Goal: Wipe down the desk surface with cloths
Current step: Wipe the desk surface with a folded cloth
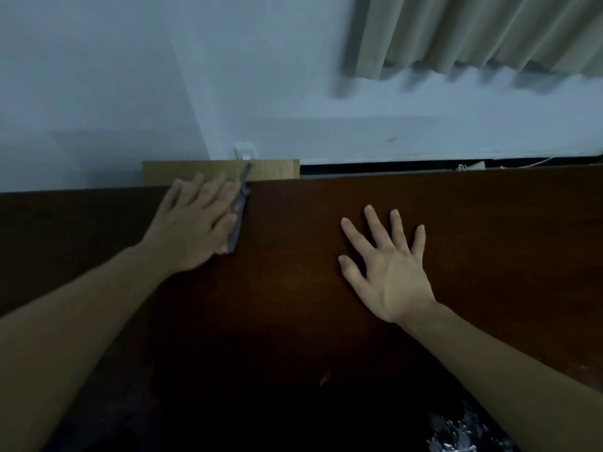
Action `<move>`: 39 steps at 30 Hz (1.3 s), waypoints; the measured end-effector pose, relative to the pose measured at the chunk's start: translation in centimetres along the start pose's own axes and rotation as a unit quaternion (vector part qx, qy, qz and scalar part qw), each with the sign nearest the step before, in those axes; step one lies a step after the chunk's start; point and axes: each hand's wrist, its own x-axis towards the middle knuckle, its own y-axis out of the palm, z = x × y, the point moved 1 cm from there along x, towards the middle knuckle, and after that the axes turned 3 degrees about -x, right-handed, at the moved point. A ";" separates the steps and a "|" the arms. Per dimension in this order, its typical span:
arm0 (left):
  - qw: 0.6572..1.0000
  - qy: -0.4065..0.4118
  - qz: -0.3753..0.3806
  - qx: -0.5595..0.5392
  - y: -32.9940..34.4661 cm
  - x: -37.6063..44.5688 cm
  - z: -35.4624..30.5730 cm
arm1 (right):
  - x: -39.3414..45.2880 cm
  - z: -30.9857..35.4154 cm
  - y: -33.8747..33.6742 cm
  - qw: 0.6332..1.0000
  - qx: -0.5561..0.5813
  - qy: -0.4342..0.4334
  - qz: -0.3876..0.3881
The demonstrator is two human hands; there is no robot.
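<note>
Left hand, fingers straight, presses the grey cloth flat on the desk at centre left for wiping contact, while right hand, fingers splayed, apparently braces centre right.

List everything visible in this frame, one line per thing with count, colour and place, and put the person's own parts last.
desk: one, dark brown wood, fills the lower half of the view.
cloth: one, grey, near the desk's far edge, mostly covered by the left hand.
cardboard: one piece, tan, behind the desk's far edge against the wall.
wall: white, behind the desk.
curtain: one, beige, pleated, upper right.
wall socket: one, white, just above the cardboard.
cable: one, white, in the gap behind the desk, right.
left hand: one, presses flat on the cloth, blurred.
right hand: one, fingers spread flat on the bare desk.
</note>
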 end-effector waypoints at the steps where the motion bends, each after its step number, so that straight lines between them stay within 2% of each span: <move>1: 1.000 -0.014 0.001 0.004 -0.1 0.9 0.1 | 0.1 0.0 0.1 1.000 0.000 -0.001 -0.004; 5: 0.999 -0.030 0.024 -0.009 -0.1 0.0 -1.8 | 0.0 -0.2 0.2 1.000 -0.008 0.003 -0.002; 7: 0.999 0.026 0.038 -0.002 -0.1 -2.7 -3.3 | -0.1 -0.2 0.1 1.000 -0.007 0.005 0.000; 11: 0.976 0.214 0.029 0.005 1.6 -9.7 -5.4 | -0.1 -0.1 -0.1 1.000 -0.011 0.010 0.008; 14: 0.963 0.262 0.065 0.012 2.2 -11.1 -4.1 | -0.1 0.0 -0.1 1.000 -0.011 0.011 0.005; 16: 0.973 0.227 0.050 -0.005 1.2 -9.5 -3.3 | 0.0 0.0 -0.1 1.000 -0.015 0.012 0.005; 21: 0.999 0.035 0.017 -0.013 0.4 -3.2 -3.0 | 0.0 -0.1 0.0 1.000 -0.014 0.010 -0.005; 24: 0.999 -0.012 0.020 -0.025 0.6 -3.3 -4.3 | 0.1 -0.1 0.2 1.000 -0.019 0.009 -0.004; 27: 0.999 0.013 0.040 -0.017 0.8 -6.6 -6.3 | 0.2 -0.2 0.3 1.000 -0.025 0.011 -0.002; 29: 0.996 0.056 0.044 -0.045 1.0 -10.1 -7.8 | 0.1 -0.2 0.2 1.000 -0.026 0.009 0.002; 32: 0.989 0.133 0.064 -0.015 2.2 -14.6 -8.9 | -0.1 -0.1 0.1 1.000 -0.024 0.004 0.005; 35: 0.980 0.174 0.094 -0.010 2.7 -15.7 -8.2 | 0.0 -0.1 0.1 1.000 -0.024 -0.002 0.004; 37: 0.983 0.165 0.073 -0.016 2.4 -14.5 -7.5 | 0.0 -0.2 0.1 1.000 -0.025 -0.005 0.007; 39: 0.995 0.082 0.041 -0.044 1.8 -12.0 -6.9 | 0.1 -0.2 0.1 1.000 -0.023 -0.008 0.007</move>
